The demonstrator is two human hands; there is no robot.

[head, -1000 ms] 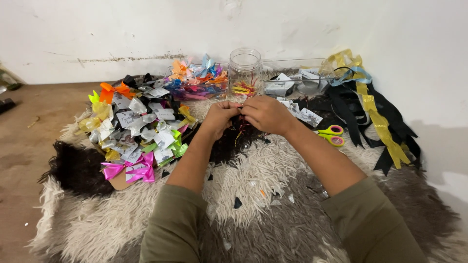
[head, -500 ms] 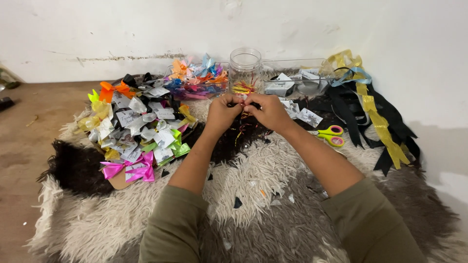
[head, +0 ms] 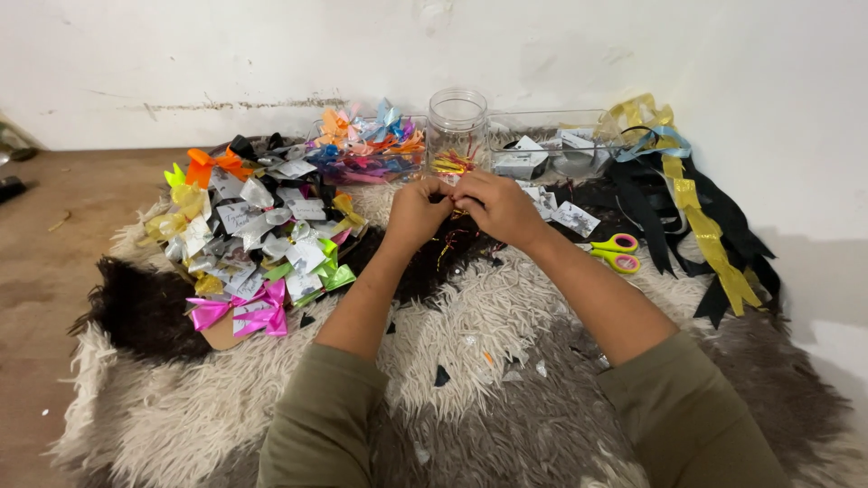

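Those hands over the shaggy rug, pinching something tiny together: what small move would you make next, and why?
Probably pull whatever the fingertips pinch snug. The left hand and right hand meet fingertip to fingertip in front of the jar, working something too small to identify. Thin red and gold strands trail beneath them, and the scissors lie untouched on the rug, so cutting seems premature.

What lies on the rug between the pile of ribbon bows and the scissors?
In the head view, the person's two hands, left hand and right hand, meet there, between the pile of ribbon bows and the scissors, over a dark rug patch.
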